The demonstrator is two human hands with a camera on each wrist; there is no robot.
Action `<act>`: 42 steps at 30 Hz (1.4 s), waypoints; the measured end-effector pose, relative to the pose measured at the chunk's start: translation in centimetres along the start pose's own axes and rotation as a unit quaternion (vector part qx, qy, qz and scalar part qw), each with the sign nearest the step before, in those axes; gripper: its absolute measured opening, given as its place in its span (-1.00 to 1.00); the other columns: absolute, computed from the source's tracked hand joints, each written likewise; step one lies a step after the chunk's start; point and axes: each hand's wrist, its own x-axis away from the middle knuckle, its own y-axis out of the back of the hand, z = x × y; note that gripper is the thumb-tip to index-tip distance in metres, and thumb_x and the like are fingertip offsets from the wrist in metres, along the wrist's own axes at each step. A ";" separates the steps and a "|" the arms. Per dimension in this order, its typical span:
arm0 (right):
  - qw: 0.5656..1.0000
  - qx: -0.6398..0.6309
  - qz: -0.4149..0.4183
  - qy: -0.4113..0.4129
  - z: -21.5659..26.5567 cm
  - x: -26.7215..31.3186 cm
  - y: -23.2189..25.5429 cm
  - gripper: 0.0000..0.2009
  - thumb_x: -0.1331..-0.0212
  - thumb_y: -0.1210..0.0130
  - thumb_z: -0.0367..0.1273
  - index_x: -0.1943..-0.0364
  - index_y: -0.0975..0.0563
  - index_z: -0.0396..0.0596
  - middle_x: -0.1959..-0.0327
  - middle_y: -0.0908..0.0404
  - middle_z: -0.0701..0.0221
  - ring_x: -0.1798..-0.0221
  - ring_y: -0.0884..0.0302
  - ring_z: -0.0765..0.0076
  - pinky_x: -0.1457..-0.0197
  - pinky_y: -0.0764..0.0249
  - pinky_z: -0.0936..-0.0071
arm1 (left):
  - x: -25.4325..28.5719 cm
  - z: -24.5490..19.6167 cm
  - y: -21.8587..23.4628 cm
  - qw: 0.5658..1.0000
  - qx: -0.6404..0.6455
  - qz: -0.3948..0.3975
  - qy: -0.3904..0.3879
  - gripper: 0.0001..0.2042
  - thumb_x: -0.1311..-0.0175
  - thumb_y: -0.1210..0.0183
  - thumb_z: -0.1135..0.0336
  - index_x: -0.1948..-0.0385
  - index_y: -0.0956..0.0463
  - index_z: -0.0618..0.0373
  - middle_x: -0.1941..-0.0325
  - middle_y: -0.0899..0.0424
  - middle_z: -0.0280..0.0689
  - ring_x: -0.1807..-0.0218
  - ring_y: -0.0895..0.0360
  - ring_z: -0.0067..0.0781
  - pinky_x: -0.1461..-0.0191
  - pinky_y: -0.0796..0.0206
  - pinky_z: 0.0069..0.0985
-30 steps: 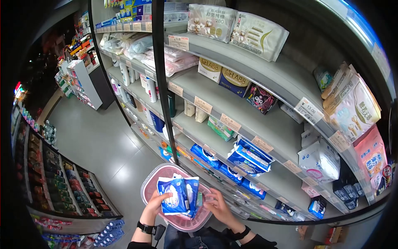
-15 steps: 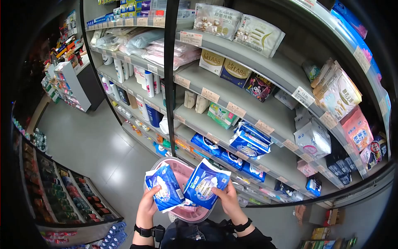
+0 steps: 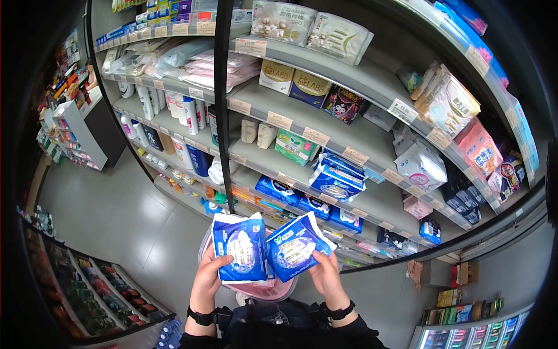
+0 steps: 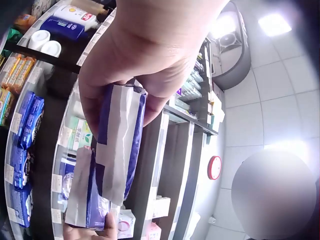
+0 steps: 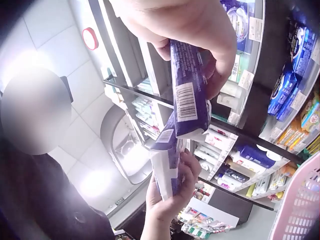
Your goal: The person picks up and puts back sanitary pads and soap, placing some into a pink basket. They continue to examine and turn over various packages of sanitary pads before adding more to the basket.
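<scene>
In the head view my left hand (image 3: 206, 278) grips a blue and white packet (image 3: 239, 249) by its left edge, thumb on the front. My right hand (image 3: 327, 276) pinches a second blue packet (image 3: 295, 247), tilted, by its lower right corner. Both packets are held side by side above a pink basket (image 3: 264, 291), their inner edges close together. The left wrist view shows the white and blue side of the left packet (image 4: 119, 145) between thumb and fingers. A barcode faces the right wrist view on the right packet (image 5: 188, 95). The packets partly cover the basket's contents.
Curved shelves (image 3: 325, 136) with boxed and bagged goods rise ahead, and similar blue packets (image 3: 338, 181) lie on a lower shelf. A dark post (image 3: 222, 104) divides the shelving. Another rack (image 3: 99, 291) stands at lower left beside the tiled floor (image 3: 116, 215).
From being together in the left hand, the packets came apart, the right hand taking one. Both are now raised slightly and turned more toward the head camera. The view has shifted right.
</scene>
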 end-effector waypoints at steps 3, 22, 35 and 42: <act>1.000 -0.009 0.000 0.012 0.1 -0.3 0.5 -0.64 -0.27 -0.02 -0.45 -0.15 -0.34 -0.13 -0.09 -0.51 0.31 -0.13 -0.49 0.32 -0.18 -0.43 0.30 | -0.4 0.3 -0.1 1.000 0.015 0.015 0.013 -0.50 -0.11 -0.13 0.59 -0.17 -0.30 0.29 -0.08 -0.57 -0.14 -0.05 -0.57 -0.32 -0.16 -0.41 -0.38; 0.952 0.251 0.137 0.109 1.8 -6.3 3.4 -0.30 0.07 -0.36 -0.59 -0.20 -0.23 -0.15 -0.08 -0.45 0.34 -0.12 -0.44 0.41 -0.20 -0.39 0.43 | -0.3 2.3 -2.7 0.995 -0.068 0.035 0.062 -0.48 -0.05 -0.14 0.68 -0.14 -0.33 0.29 -0.03 -0.58 -0.21 -0.02 -0.56 -0.41 -0.14 -0.40 -0.46; 0.658 0.555 -0.077 0.503 8.5 -14.0 6.2 -0.52 0.10 -0.37 -0.48 0.07 -0.37 -0.08 0.13 -0.46 0.17 0.08 -0.46 0.06 0.01 -0.40 0.28 | 1.4 2.6 -0.7 0.996 -0.069 -0.044 0.038 -0.48 0.01 -0.12 0.72 -0.11 -0.37 0.28 0.01 -0.62 -0.20 0.04 -0.60 -0.39 -0.07 -0.45 -0.47; 0.656 0.560 -0.116 0.492 9.2 -16.5 5.9 -0.62 0.00 -0.25 -0.51 0.07 -0.40 -0.10 0.12 -0.43 0.09 0.10 -0.45 -0.11 0.05 -0.42 0.22 | 1.1 2.7 -0.7 0.996 -0.050 -0.064 0.033 -0.49 0.02 -0.11 0.72 -0.09 -0.37 0.29 0.02 -0.62 -0.18 0.04 -0.61 -0.37 -0.08 -0.45 -0.44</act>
